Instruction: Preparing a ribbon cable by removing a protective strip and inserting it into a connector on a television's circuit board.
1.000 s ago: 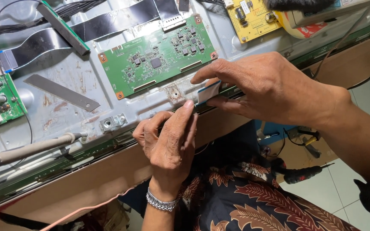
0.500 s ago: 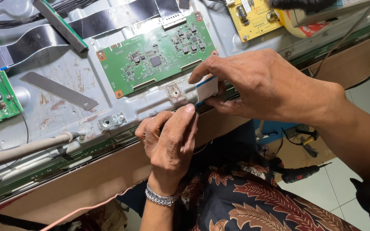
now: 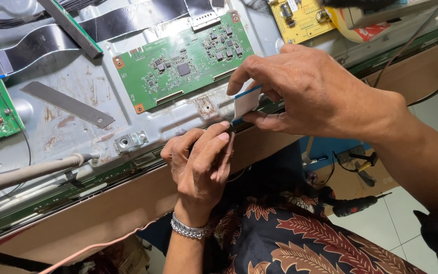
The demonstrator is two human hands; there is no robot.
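I log the right hand (image 3: 315, 96) pinching the white flat cable end (image 3: 246, 103), unseated at 4 o'clock of the green circuit board (image 3: 183, 63); left hand (image 3: 201, 162), holding nothing, presses the panel edge (image 3: 143, 160).

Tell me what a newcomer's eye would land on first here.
First the right hand, at centre right, pinching a white flat cable end with a blue strip at the metal panel's near edge. Just below, the left hand presses there too, a silver bracelet on its wrist. Behind them lies a green circuit board.
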